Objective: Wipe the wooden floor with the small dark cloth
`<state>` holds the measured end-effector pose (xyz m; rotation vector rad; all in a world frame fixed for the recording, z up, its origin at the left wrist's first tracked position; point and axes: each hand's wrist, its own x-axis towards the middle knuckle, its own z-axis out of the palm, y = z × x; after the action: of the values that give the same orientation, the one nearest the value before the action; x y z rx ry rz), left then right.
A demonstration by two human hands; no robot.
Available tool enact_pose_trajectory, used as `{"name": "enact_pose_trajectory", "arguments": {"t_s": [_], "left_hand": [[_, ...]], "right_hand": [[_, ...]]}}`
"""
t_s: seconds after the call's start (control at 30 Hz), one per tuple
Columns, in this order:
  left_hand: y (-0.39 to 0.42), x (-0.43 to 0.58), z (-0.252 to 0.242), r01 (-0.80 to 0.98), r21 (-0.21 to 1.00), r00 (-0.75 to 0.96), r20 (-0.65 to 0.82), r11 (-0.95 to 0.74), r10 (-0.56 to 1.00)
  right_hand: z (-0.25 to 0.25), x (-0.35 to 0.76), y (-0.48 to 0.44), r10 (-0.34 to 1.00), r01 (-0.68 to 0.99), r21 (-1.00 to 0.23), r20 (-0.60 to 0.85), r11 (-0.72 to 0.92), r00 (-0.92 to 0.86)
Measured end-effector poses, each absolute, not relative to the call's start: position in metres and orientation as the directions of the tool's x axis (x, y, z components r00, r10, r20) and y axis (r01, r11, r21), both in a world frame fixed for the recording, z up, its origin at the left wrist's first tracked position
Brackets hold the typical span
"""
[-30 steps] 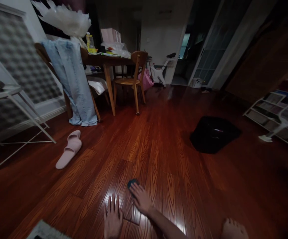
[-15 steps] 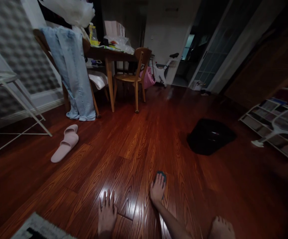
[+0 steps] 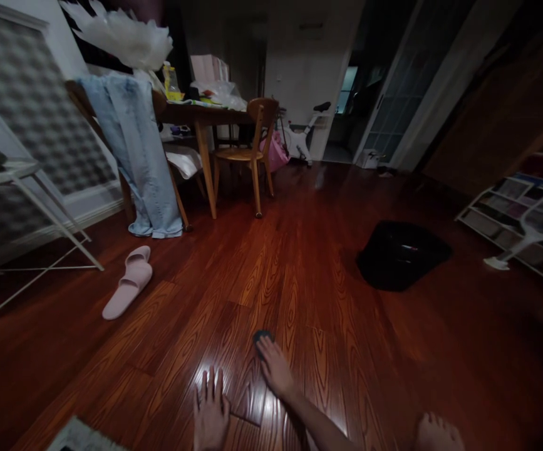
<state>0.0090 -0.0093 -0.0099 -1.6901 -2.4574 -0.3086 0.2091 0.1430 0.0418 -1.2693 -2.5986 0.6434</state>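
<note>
My left hand [image 3: 211, 410] lies flat on the glossy reddish-brown wood floor [image 3: 158, 351], fingers spread, with nothing in it. To its right and a little farther forward, my right hand [image 3: 275, 369] presses a small dark blue-green cloth [image 3: 262, 335] against the boards. The fingers lie over the cloth, so most of it is hidden and only its front edge shows.
A black bin-like object [image 3: 400, 257] stands to the right, with a white racket-shaped item [image 3: 534, 225] beyond it. Leftward are a pink slipper [image 3: 128, 285] and a white-legged stand [image 3: 55, 219]. Jeans [image 3: 130, 150] hang over a chair by the table [image 3: 203, 113]. A rug [image 3: 83, 435] and bare foot [image 3: 438, 432] are near.
My right hand has slid the cloth leftward across the floor, closer to my left hand. The left hand stays flat on the boards; the view has shifted slightly.
</note>
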Motion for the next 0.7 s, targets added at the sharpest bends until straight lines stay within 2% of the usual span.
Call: {"name": "enact_pose_trajectory", "arguments": {"t_s": [0.1,0.17,0.27,0.4,0.53,0.7], "left_hand": [[-0.010,0.012,-0.004,0.928,0.119,-0.372,0.230,0.354,0.899],[-0.010,0.013,-0.002,0.927,0.145,-0.372,0.242,0.346,0.896],[-0.011,0.014,-0.001,0.924,0.152,-0.378,0.247,0.350,0.892],[-0.011,0.012,-0.001,0.925,0.127,-0.379,0.224,0.358,0.898],[-0.011,0.011,0.003,0.929,0.128,-0.368,0.202,0.348,0.907],[-0.010,0.012,0.004,0.928,0.109,-0.371,0.205,0.355,0.906]], "right_hand": [[0.043,0.273,0.186,0.957,0.899,-0.347,-0.015,0.268,-0.291],[0.039,0.317,0.202,0.998,0.949,-0.308,0.030,0.062,-0.056],[0.026,0.365,0.203,0.963,0.927,-0.325,0.125,-0.187,0.239],[0.009,0.368,0.185,0.861,0.858,-0.396,0.250,-0.327,0.444],[0.006,0.315,0.168,0.859,0.868,-0.381,0.270,-0.319,0.435],[0.007,0.233,0.146,0.993,0.943,-0.333,0.108,-0.007,0.046]]}}
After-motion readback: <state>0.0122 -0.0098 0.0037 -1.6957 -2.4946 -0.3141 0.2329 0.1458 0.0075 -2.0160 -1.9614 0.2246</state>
